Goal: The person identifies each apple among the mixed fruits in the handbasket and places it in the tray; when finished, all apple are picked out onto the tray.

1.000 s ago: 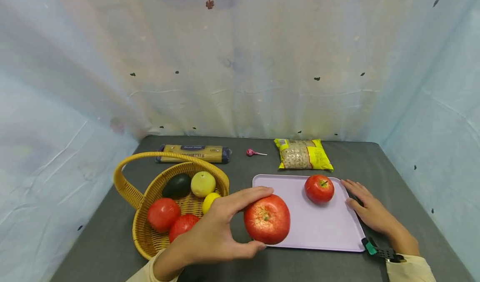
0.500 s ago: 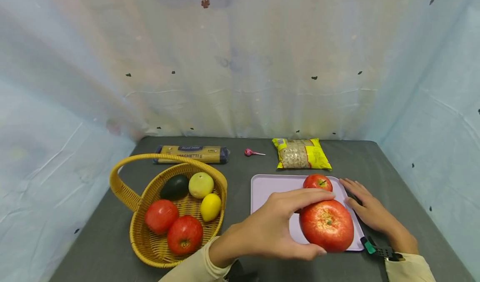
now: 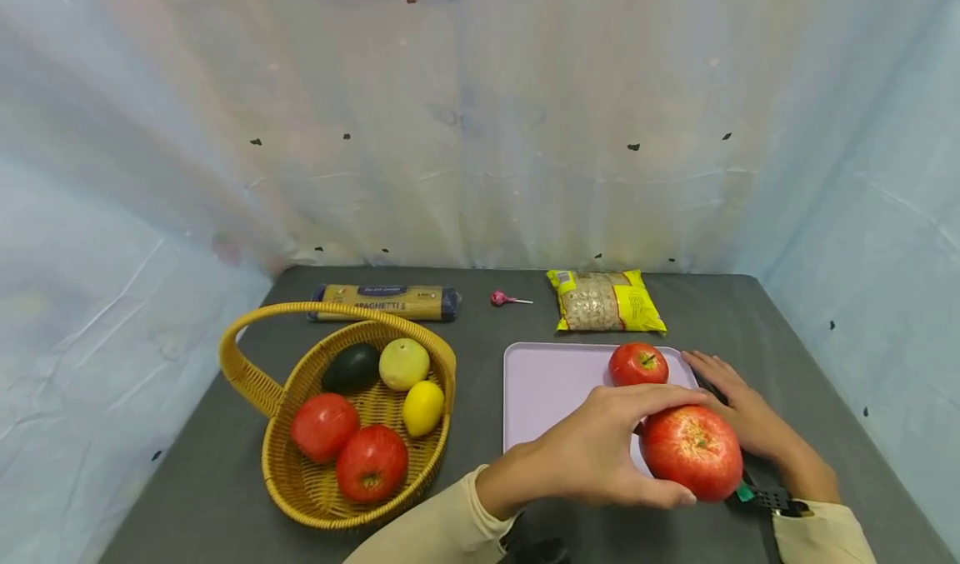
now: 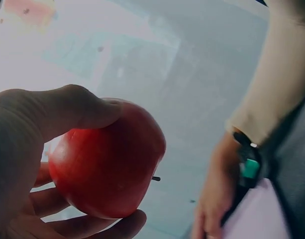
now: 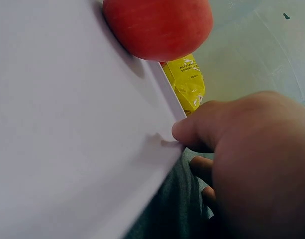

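As our left hand (image 3: 600, 451) pinches an apple (image 3: 696, 454) up by the lilac tray (image 3: 547, 381), right hand (image 3: 753, 418) relaxed along its right edge, we risk dropping it if that grip slackens.

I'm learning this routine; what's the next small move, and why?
Perhaps lower the held apple onto the lilac tray: the left hand grips it aloft, another apple already rests there, and the right hand touches the tray's edge.
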Tool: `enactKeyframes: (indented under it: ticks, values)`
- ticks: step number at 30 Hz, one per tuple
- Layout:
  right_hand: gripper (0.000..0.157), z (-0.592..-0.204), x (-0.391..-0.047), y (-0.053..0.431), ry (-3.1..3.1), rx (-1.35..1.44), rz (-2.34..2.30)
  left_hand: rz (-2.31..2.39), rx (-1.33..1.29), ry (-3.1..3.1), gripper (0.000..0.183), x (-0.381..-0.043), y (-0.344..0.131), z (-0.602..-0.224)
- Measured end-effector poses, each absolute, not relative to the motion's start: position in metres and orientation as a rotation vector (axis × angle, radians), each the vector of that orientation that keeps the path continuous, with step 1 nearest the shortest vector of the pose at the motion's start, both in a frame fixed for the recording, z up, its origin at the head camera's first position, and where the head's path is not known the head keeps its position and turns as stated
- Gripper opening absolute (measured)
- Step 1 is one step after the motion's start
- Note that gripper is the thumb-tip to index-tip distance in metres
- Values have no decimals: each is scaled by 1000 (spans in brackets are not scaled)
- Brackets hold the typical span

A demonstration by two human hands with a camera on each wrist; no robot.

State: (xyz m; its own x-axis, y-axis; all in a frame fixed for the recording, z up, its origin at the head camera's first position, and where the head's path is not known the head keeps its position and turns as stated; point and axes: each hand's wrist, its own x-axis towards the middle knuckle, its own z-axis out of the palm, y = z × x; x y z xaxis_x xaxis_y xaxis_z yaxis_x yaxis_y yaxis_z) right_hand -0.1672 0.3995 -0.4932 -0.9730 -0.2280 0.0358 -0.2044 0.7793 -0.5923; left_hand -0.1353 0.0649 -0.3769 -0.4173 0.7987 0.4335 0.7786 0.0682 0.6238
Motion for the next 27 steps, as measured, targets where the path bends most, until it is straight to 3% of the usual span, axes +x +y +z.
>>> enactKeyframes:
  ticks: [14,27]
  values:
    - [65,-493,-169,400,2925,-358,-970,1126,1160,2508,78,-157,100,-444]
    - [65,-495,-169,401,2920,-374,-990,1080,1039,2514,81,-160,110,-473]
